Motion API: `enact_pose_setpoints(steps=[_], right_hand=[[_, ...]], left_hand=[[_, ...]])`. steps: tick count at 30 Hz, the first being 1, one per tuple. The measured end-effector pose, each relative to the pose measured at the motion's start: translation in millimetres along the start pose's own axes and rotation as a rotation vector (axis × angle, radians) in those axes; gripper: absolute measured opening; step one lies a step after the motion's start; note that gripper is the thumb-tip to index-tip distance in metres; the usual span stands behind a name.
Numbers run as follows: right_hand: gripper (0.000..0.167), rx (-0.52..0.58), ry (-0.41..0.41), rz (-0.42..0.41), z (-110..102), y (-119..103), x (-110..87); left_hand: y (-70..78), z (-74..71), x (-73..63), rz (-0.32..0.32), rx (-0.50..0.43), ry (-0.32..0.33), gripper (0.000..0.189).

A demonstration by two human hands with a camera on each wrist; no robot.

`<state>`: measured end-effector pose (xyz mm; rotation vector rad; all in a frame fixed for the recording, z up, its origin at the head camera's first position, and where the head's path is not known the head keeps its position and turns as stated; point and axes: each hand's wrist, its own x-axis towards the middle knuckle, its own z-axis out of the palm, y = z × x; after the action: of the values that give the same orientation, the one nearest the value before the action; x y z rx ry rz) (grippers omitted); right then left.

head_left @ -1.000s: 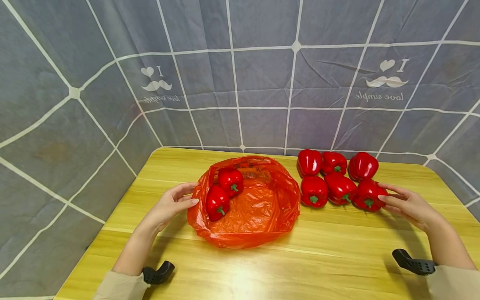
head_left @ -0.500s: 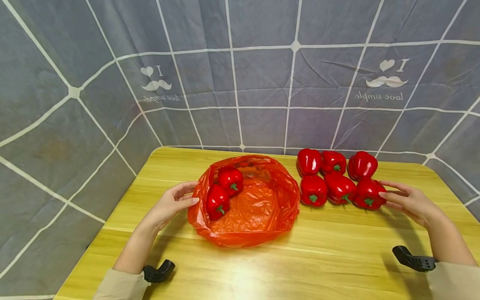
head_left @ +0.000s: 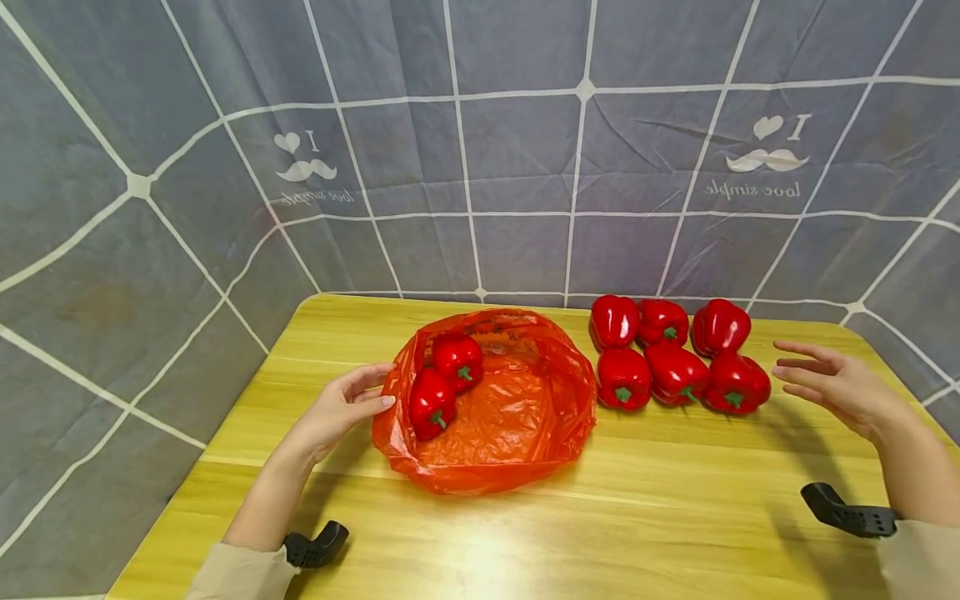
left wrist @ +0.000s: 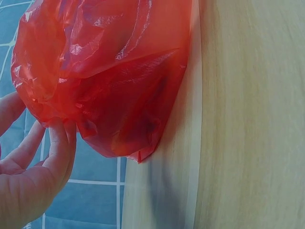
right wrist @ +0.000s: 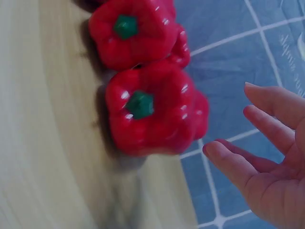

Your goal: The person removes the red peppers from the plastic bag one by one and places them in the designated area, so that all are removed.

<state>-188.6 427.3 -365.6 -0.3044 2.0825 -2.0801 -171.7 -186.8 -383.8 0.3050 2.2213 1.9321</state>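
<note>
A red plastic bag (head_left: 495, 475) stands with its mouth spread wide, holding two red bell peppers, one at the back (head_left: 457, 357) and one in front (head_left: 430, 407). Against the bag's left outer side rest the fingertips and thumb of my left hand (head_left: 347, 408); in the left wrist view this hand (left wrist: 40, 167) touches the plastic with fingers fairly straight. To the right, several bell peppers sit in two rows. My right hand (head_left: 843, 385) hovers just right of the nearest front pepper (head_left: 737, 383), fingers spread and holding nothing; the right wrist view shows a gap between hand (right wrist: 267, 157) and pepper (right wrist: 162, 114).
Beneath everything is a wooden table (head_left: 637, 517). A grey curtain (head_left: 517, 158) with white lines rises behind the table and along its left side. Black straps with camera mounts sit on both wrists, the left mount (head_left: 318, 546) and the right mount (head_left: 847, 510).
My right hand has drawn away to the right from the front right pepper, which stays in place. The left hand stays at the bag. The head view has shifted slightly.
</note>
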Motion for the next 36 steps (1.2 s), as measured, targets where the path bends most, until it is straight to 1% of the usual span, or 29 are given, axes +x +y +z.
enact_pose_setpoints(steps=[3, 6, 9, 12, 15, 16, 20, 27, 32, 36], right_hand=[[0.046, -0.062, 0.012, -0.011, 6.4, -10.1, 2.2], [0.045, -0.107, 0.005, -0.026, 15.1, -20.0, 6.5], [0.044, -0.130, -0.013, -0.038, 25.9, -30.2, 12.8], [0.043, -0.159, -0.032, -0.026, 38.4, -41.0, 20.8], [0.042, -0.164, -0.059, -0.018, 52.2, -51.2, 31.4], [0.042, -0.151, -0.073, -0.017, 57.5, -54.1, 35.3], [0.039, -0.162, -0.126, 0.017, 79.4, -63.8, 50.6], [0.034, -0.247, -0.189, 0.084, 126.2, -75.4, 74.8], [0.048, -0.274, -0.229, 0.131, 160.9, -78.6, 95.4], [0.052, -0.288, -0.276, 0.141, 184.9, -77.3, 111.3]], left_hand=[[0.3, -0.3, 0.1, 0.000, -0.005, -0.004, 0.052], [0.6, -0.5, -0.2, 0.002, -0.015, -0.005, 0.052], [1.1, -0.7, -0.7, 0.003, -0.014, -0.005, 0.052], [1.9, -0.9, -1.1, 0.003, -0.009, -0.007, 0.052], [2.0, -0.8, -0.5, 0.002, -0.008, -0.006, 0.052], [2.0, -0.8, -0.2, 0.002, -0.006, -0.006, 0.052], [2.2, -0.9, 0.9, -0.002, -0.001, -0.004, 0.052], [3.3, -1.0, 0.1, 0.005, 0.001, -0.007, 0.053], [2.5, -0.3, -1.9, 0.006, -0.008, -0.011, 0.053], [2.5, 0.3, -1.5, 0.016, -0.010, -0.011, 0.053]])
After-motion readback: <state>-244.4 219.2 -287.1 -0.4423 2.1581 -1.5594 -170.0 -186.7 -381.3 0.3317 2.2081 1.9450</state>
